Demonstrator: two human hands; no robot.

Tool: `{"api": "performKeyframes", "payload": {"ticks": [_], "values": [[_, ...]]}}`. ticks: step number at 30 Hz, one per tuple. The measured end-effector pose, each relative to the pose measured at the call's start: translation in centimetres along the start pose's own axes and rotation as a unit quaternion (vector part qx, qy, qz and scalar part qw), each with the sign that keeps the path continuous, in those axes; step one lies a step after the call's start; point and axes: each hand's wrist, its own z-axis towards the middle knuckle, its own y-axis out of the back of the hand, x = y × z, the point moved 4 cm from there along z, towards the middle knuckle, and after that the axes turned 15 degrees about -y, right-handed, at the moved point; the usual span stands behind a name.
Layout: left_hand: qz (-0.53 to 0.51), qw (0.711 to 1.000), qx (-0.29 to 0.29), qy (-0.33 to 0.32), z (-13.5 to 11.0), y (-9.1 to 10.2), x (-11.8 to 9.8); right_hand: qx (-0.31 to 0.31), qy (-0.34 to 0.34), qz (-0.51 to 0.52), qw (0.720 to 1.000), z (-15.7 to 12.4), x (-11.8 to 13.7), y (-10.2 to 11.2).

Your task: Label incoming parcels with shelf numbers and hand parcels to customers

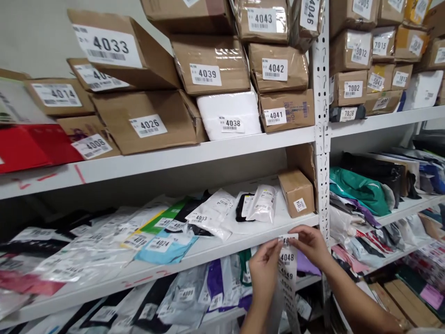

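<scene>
A long strip of white number labels hangs down between my two hands, with 4048 and 4049 printed near its upper end. My left hand pinches the strip's left edge near the top. On the other side, my right hand has thumb and fingers closed on the top label, partly covering its number. Just beyond, on the middle shelf, lie a clear-wrapped white packet and a black packet. A white bag labelled 4033 rests to their left.
Cardboard boxes with number labels fill the upper shelf. A small box stands at the middle shelf's right end, beside the white upright post. Bagged parcels crowd the lower shelf; more parcels lie right of the post.
</scene>
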Motion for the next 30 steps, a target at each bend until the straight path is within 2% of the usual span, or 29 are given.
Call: {"api": "performKeyframes", "payload": {"ticks": [4, 9, 11, 15, 18, 20, 21, 22, 23, 24, 26, 28, 29, 30], "values": [[0.030, 1.000, 0.006, -0.005, -2.5, 0.2, 2.3, -0.025, -0.037, 0.024, 0.999, -1.1, -3.4, 1.1], [0.090, 0.995, -0.002, -0.053, -3.4, 0.3, 2.9, -0.100, 0.056, -0.064, 0.991, -2.5, -3.7, 1.6], [0.109, 0.992, -0.007, -0.060, -3.8, 0.3, 3.1, -0.116, 0.065, -0.074, 0.988, -3.1, -4.1, 1.5], [0.121, 0.992, -0.010, -0.038, -5.6, -0.1, 4.1, -0.132, 0.025, -0.036, 0.990, -3.4, -6.0, 0.7], [0.085, 0.996, 0.007, 0.001, -6.1, -0.1, 5.0, -0.157, 0.016, -0.034, 0.987, -2.9, -6.9, 0.3], [0.066, 0.998, 0.015, -0.001, -4.9, 0.7, 5.0, -0.195, 0.027, -0.037, 0.980, -2.3, -6.9, 0.6], [0.077, 0.997, -0.004, -0.020, -3.7, 1.6, 4.8, -0.207, 0.035, -0.037, 0.977, -2.0, -6.7, 0.9], [0.108, 0.993, -0.032, -0.041, -2.1, 2.8, 4.4, -0.211, 0.041, -0.035, 0.976, -1.6, -6.6, 1.3], [0.165, 0.977, -0.104, -0.084, -0.3, 4.5, 3.7, -0.207, 0.045, -0.030, 0.977, -1.3, -6.4, 1.6], [0.223, 0.954, -0.161, -0.118, 1.6, 6.2, 3.1, -0.192, 0.043, -0.027, 0.980, -1.1, -6.3, 2.0], [0.332, 0.904, -0.223, -0.149, 5.3, 9.1, 1.9, -0.145, 0.024, -0.020, 0.989, -0.7, -6.4, 2.6], [0.448, 0.852, -0.217, -0.163, 8.6, 11.3, 0.8, -0.100, -0.008, -0.009, 0.995, -0.6, -7.0, 3.2], [0.511, 0.821, -0.199, -0.161, 10.0, 12.0, 0.3, -0.080, -0.026, -0.003, 0.996, -0.7, -7.4, 3.4], [0.571, 0.791, -0.154, -0.155, 11.2, 12.5, -0.2, -0.064, -0.044, 0.003, 0.997, -0.8, -7.8, 3.6]]}}
